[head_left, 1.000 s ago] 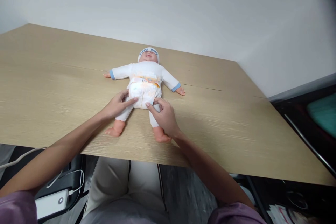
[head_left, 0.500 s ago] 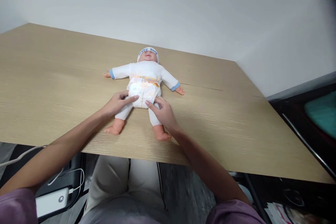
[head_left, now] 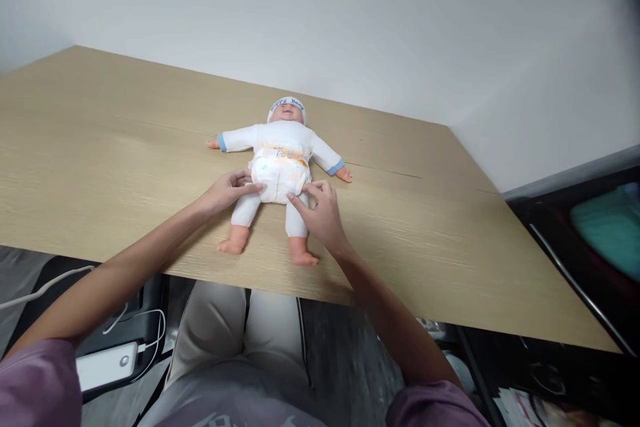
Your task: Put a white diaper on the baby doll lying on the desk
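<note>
A baby doll [head_left: 284, 133] in a white outfit with blue cuffs and a lettered white headband lies on its back, arms spread, feet toward me. Around its hips, over the clothes, is a white diaper [head_left: 280, 177] with an orange printed waistband. My left hand [head_left: 227, 192] is closed on the diaper's edge by the leg at the left, thumb on the front and fingers at the side. On the other side my right hand [head_left: 323, 210] pinches the leg edge between thumb and fingers. The fingertips of both hands are partly hidden.
The doll lies on a wooden table [head_left: 425, 247], near its front edge, with a pale wall [head_left: 300, 20] behind. Below at the left a white power bank [head_left: 107, 367] with a cable rests on a black seat. A dark object with a teal part [head_left: 610, 227] stands at the right.
Both hands stay at the diaper's leg edges. My right hand has turned slightly, its fingers more bent and raised at the side. The doll appears shifted slightly right as the view moves.
</note>
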A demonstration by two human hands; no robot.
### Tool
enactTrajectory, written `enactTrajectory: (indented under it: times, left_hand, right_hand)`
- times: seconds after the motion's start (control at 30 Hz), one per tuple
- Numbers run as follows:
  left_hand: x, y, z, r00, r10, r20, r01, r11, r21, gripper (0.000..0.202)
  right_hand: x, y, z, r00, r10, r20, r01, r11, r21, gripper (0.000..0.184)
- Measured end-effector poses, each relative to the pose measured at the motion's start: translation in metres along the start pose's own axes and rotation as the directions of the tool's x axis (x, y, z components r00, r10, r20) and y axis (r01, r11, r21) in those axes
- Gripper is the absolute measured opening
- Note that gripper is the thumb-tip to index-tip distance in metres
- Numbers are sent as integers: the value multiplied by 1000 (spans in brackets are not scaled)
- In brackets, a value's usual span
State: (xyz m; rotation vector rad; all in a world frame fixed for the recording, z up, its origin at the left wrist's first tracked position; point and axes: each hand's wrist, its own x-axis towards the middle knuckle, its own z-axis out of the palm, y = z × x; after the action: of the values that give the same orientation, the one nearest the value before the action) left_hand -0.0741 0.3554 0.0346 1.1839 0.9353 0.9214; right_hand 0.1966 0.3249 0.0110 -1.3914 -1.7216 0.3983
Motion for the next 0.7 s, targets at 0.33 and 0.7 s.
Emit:
enactTrajectory:
  times: [0.33, 0.7]
  left_hand:
    - [-20, 29, -28, 985, 164, -53, -120, 873, 473, 63]
    - [111, 31, -78, 961, 257, -100, 52, 186, 981, 87]
  right_hand:
    - [-16, 10, -47, 991, 11, 134, -14, 1000, 26, 36]
    - [113, 88, -20, 990, -22, 137, 81, 894, -441, 71]
